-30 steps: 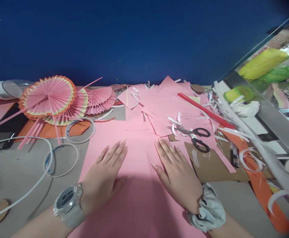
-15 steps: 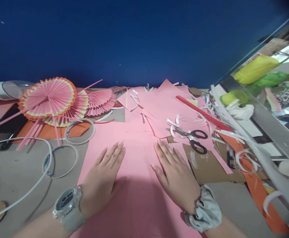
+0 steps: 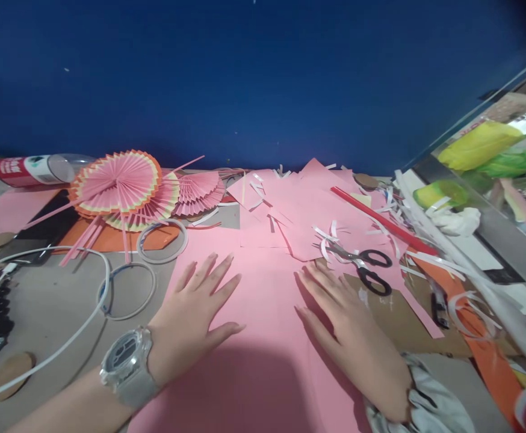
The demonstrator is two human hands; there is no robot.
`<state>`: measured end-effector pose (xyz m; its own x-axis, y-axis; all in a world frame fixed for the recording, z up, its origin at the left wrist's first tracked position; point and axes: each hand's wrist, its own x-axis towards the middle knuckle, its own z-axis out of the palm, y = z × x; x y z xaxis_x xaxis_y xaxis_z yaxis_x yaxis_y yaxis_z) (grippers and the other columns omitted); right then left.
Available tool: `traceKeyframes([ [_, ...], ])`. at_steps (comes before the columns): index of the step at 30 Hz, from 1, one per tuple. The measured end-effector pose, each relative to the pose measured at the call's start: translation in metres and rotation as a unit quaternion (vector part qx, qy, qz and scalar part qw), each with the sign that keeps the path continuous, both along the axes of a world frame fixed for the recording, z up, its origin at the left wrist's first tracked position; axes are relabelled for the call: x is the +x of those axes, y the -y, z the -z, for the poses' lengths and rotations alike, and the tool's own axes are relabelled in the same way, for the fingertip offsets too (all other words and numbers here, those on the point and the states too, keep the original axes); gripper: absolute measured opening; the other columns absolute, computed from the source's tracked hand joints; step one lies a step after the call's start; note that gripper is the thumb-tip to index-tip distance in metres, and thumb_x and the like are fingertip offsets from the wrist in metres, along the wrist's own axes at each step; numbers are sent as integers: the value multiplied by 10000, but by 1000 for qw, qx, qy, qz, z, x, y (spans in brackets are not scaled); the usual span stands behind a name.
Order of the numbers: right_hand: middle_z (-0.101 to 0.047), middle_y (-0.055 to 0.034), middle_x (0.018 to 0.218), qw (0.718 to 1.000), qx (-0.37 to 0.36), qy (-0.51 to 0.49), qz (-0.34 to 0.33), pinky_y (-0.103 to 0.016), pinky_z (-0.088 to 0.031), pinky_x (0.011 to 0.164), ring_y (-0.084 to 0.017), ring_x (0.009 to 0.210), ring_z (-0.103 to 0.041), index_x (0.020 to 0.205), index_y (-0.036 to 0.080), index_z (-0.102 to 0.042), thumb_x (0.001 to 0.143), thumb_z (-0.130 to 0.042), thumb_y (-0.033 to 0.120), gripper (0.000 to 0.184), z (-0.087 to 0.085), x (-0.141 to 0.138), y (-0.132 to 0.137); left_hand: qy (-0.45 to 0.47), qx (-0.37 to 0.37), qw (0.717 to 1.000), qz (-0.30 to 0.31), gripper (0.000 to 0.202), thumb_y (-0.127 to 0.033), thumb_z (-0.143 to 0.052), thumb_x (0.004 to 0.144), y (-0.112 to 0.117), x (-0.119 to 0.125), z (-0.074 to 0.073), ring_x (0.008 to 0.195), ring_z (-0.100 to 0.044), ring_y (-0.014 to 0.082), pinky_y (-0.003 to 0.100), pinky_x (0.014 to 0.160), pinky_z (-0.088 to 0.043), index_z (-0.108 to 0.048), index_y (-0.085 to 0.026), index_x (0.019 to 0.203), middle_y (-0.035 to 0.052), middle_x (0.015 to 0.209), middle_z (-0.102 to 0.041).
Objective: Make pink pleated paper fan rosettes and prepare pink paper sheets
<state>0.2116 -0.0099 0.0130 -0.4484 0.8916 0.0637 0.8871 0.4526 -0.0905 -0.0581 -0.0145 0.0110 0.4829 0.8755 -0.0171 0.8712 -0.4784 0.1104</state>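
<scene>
A large pink paper sheet [image 3: 258, 313] lies flat on the grey table in front of me. My left hand [image 3: 191, 316], with a pale watch [image 3: 125, 367] on the wrist, rests palm down on the sheet's left part, fingers spread. My right hand [image 3: 348, 331], a grey scrunchie [image 3: 430, 403] round the wrist, lies flat on the sheet's right part with fingers stretched out. Neither hand holds anything. Black-handled scissors [image 3: 365, 267] lie just beyond my right fingertips on pink offcuts.
Pleated pink paper fans [image 3: 123, 189] on orange paper sit at the back left, with tape rings [image 3: 161, 240] and a white cable [image 3: 64, 346] near them. A red strip [image 3: 380, 219], white curled scraps, brown cardboard [image 3: 402, 319] and an orange strip [image 3: 488, 355] crowd the right. A blue wall stands behind.
Both hands have slid outward on the pink sheet, the right one toward the scissors. The left fingers have spread wider. The camera has shifted so the scene sits lower and further right.
</scene>
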Motion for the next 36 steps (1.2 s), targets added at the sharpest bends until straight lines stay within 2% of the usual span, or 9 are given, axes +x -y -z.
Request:
traceKeyframes([
  [3, -314, -22, 1450, 997, -22, 40, -58, -470, -317, 1057, -217, 1333, -281, 1397, 212, -299, 902, -369, 449, 553, -7, 2, 2, -5, 26, 999, -30, 607, -554, -371, 863, -5, -3, -3, 1356, -176, 337, 568, 1039, -232, -324, -244, 1383, 72, 1497, -203],
  [5, -284, -15, 1460, 994, -23, 61, -87, -466, -326, 1051, -212, 1333, -280, 1416, 211, -250, 900, -351, 481, 591, -7, 4, 3, -14, 39, 998, -37, 576, -492, -385, 883, -6, -7, -6, 1354, -197, 317, 549, 1052, -227, -301, -238, 1393, 62, 1484, -247],
  [8, -264, -25, 1464, 991, -3, 81, -105, -484, -321, 1043, -220, 1336, -272, 1422, 188, -225, 892, -339, 515, 633, 0, 10, 1, -48, 34, 998, 23, 584, -458, -390, 891, 1, -19, -10, 1357, -218, 262, 475, 1063, -266, -233, -252, 1414, 16, 1478, -265],
  [9, -265, -36, 1464, 991, 5, 86, -103, -489, -318, 1040, -224, 1337, -268, 1425, 172, -213, 886, -341, 528, 659, 3, 12, 1, -59, 31, 996, 51, 633, -494, -392, 880, 5, -23, -11, 1357, -221, 255, 449, 1056, -289, -204, -231, 1424, 28, 1482, -252],
  [11, -267, -64, 1463, 991, 16, 90, -94, -488, -324, 1031, -233, 1340, -258, 1429, 133, -187, 865, -355, 561, 728, 9, 16, 3, -70, 44, 995, 64, 734, -563, -400, 846, 12, -30, -9, 1354, -229, 259, 427, 1038, -317, -176, -181, 1432, 72, 1485, -229],
  [14, -259, -96, 1464, 993, 32, 89, -73, -477, -331, 1017, -242, 1343, -247, 1432, 91, -158, 848, -368, 576, 788, 17, 16, 8, -74, 62, 994, 49, 815, -606, -416, 812, 18, -34, -2, 1355, -225, 270, 414, 1040, -310, -173, -133, 1431, 116, 1491, -190],
  [18, -248, -87, 1469, 993, 41, 92, -53, -467, -291, 1033, -239, 1350, -228, 1434, 87, -151, 852, -372, 533, 765, 20, 12, 15, -67, 72, 995, 23, 831, -583, -454, 802, 22, -30, 6, 1361, -203, 280, 418, 1062, -267, -182, -104, 1425, 138, 1497, -163],
  [28, -242, -95, 1473, 995, 41, 91, -23, -472, -244, 1043, -244, 1347, -227, 1421, 87, -200, 845, -374, 543, 756, 22, 8, 22, -73, 63, 995, 25, 829, -560, -475, 789, 22, -27, 11, 1358, -195, 312, 455, 1059, -269, -216, -78, 1411, 155, 1493, -167],
  [36, -250, -87, 1470, 995, 27, 94, -26, -475, -154, 1077, -235, 1352, -216, 1434, 95, -150, 856, -353, 532, 753, 17, 10, 22, -70, 68, 995, 19, 801, -565, -455, 797, 22, -26, 8, 1362, -195, 289, 430, 1082, -232, -243, -88, 1405, 130, 1494, -181],
])
